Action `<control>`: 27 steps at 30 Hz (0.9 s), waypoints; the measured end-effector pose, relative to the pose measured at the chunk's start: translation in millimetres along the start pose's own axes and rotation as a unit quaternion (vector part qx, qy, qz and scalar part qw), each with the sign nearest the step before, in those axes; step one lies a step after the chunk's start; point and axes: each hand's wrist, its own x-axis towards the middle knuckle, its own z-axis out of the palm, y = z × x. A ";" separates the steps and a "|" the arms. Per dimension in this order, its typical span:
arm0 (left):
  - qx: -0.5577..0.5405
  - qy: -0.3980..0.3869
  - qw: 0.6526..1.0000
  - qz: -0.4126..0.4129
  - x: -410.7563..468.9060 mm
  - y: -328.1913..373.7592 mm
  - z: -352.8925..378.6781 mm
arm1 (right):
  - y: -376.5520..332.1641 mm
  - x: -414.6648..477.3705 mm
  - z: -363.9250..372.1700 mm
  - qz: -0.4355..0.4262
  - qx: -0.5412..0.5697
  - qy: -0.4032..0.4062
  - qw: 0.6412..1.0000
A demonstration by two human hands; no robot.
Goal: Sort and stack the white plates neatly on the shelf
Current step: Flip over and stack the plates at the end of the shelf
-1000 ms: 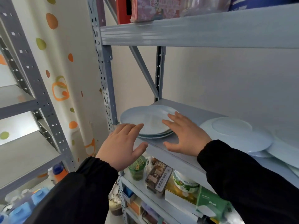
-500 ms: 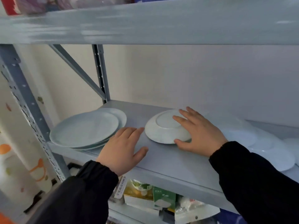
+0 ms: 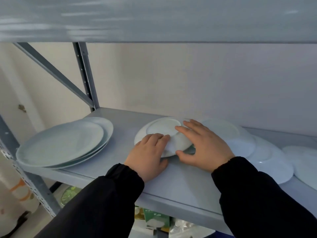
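Observation:
An upside-down small white plate [image 3: 161, 129] sits in the middle of the grey shelf [image 3: 180, 184], its front edge tilted up off the board. My left hand [image 3: 149, 157] grips its front left rim. My right hand [image 3: 204, 148] holds its right side, fingers on top and thumb under the lifted edge. A stack of larger white plates [image 3: 60, 145] rests at the shelf's left end. Several more white plates [image 3: 267, 157] lie overlapping on the right, partly hidden by my right hand.
A grey shelf board [image 3: 154, 19] hangs close overhead. The rack's upright post and diagonal brace [image 3: 85, 74] stand at the back left. Boxes and packets [image 3: 154, 220] fill the shelf below. The wall runs right behind the plates.
My left hand moved from the bare shelf onto the upside-down plate's rim. My right hand lifted the plate's front edge. The view shifted slightly right.

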 end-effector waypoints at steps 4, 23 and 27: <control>-0.006 0.026 1.000 -0.012 -0.7 -7.7 11.1 | -0.4 -2.4 -1.2 -0.014 0.018 0.040 0.999; -0.177 0.204 0.949 -0.164 -24.6 -43.7 -12.0 | -10.5 -5.2 0.2 -0.041 0.070 0.167 0.983; -0.233 0.257 0.921 -0.175 -30.7 -52.0 -37.4 | -18.8 -4.4 5.2 -0.050 0.074 0.169 0.982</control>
